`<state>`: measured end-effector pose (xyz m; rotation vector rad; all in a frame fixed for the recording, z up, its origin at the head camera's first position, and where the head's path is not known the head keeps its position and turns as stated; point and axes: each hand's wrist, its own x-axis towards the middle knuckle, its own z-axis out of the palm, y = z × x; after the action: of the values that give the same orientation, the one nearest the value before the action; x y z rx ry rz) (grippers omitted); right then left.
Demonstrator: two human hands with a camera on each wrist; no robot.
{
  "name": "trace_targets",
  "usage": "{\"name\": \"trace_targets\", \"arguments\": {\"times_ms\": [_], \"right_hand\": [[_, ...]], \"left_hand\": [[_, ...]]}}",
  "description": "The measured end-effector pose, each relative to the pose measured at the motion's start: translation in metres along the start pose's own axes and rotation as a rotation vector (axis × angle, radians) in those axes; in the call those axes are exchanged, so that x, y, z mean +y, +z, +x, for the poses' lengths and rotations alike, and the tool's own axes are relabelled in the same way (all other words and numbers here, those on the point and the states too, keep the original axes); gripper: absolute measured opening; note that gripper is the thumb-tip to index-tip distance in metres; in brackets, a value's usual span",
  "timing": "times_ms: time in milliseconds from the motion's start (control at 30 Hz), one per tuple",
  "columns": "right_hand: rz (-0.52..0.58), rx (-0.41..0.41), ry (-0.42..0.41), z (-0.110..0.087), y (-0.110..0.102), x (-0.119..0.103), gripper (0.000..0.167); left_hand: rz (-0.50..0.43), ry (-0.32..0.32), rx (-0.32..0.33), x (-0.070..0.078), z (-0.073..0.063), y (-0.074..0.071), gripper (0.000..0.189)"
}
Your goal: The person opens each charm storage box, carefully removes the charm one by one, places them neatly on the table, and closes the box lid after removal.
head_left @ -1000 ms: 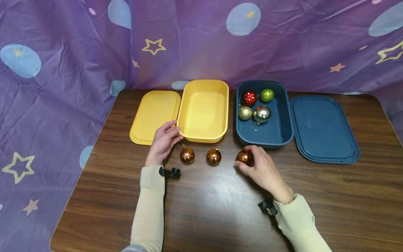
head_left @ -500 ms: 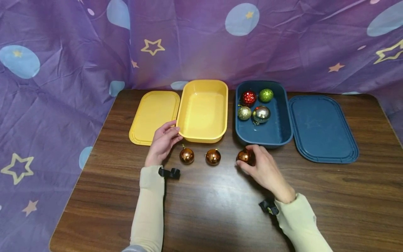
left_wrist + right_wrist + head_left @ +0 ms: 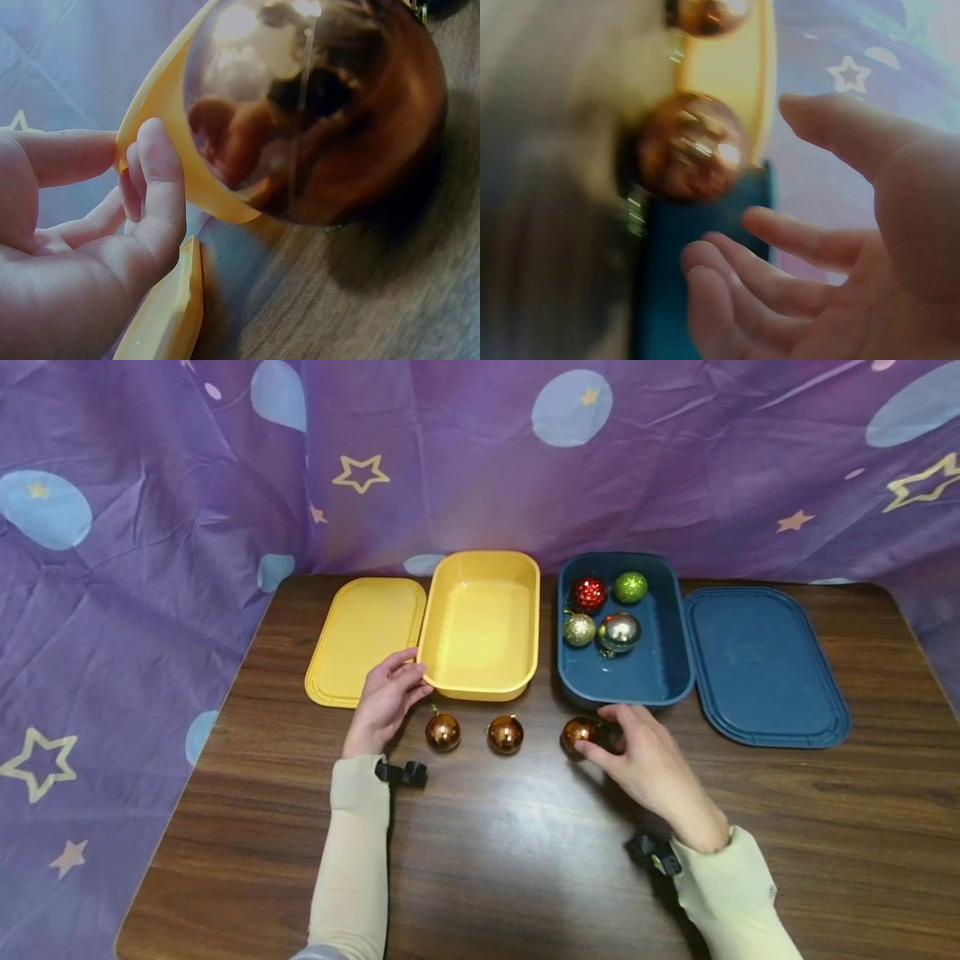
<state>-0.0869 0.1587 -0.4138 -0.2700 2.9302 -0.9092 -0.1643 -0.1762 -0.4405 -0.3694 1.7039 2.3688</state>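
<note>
the right hand's (image 3: 648,764) thumb and fingers are spread apart, clamped on nothing; from above the thumb tip overlaps the rightmost brown ball (image 3: 572,732), and i cannot tell whether they touch. that ball sits on the counter (image 3: 510,860), just in front of the blue box's (image 3: 652,672) near left corner. it looks light, stiff, slick and perhaps brittle, and would likely roll, so a gentle hold across its widest sides seems best. the hand slants in from the counter's near right, with the thumb nearest the person. the left hand (image 3: 382,706) has its fingers bent round the near left corner of the yellow box (image 3: 480,690), forearm running almost straight in from the near edge. between the hands are the middle brown ball (image 3: 506,735) and leftmost brown ball (image 3: 442,733). both boxes stand by the far edge, the yellow lid (image 3: 367,635) toward the far left corner, the blue lid (image 3: 765,668) toward the far right.
</note>
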Motion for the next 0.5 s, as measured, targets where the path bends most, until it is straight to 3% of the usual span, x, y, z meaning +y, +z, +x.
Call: {"name": "trace_targets", "arguments": {"times_ms": [100, 267, 500], "right_hand": [[0.001, 0.043, -0.026, -0.004, -0.015, 0.002, 0.042], [0.046, 0.219, -0.062, -0.004, -0.036, 0.013, 0.026], [0.122, 0.388, 0.062, 0.001, -0.067, 0.039, 0.032]], "left_hand": [[0.002, -0.001, -0.005, 0.000, -0.001, 0.002, 0.047], [0.021, -0.005, 0.004, 0.001, -0.002, 0.003, 0.046], [0.034, -0.002, -0.002, 0.002, -0.004, 0.003, 0.047]]}}
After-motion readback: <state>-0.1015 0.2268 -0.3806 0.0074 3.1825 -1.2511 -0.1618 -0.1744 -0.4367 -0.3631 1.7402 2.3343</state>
